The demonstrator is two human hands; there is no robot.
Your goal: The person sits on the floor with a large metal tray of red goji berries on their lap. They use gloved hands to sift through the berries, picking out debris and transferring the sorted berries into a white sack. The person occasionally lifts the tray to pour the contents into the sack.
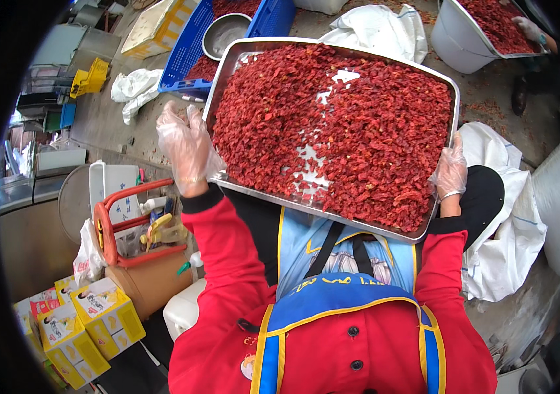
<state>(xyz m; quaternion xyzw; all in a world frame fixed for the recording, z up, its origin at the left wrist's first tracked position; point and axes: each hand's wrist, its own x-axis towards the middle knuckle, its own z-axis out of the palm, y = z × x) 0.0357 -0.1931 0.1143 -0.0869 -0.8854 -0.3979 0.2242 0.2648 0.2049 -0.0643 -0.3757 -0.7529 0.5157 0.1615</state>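
Note:
A shallow rectangular metal tray [450, 79] rests tilted over my lap. Coarse red pieces that look like chopped dried chillies [270, 118] fill most of it, with bare metal showing through along a strip in the middle. At the tray's right edge, my right hand [450, 170], in a clear plastic glove, grips the rim, its thumb lying along the side. My left hand [184, 140], also gloved, is raised just beside the left rim with its fingers apart. It holds nothing. The loose cuff of its glove reaches over the tray's near left corner.
Beyond the tray are a blue plastic crate [181, 64] holding red pieces and a metal bowl [225, 37]. A white tub [462, 42] stands far right, with another person's gloved hand [528, 28] in it. White woven sacks [504, 236] lie right; yellow boxes [105, 315] sit lower left.

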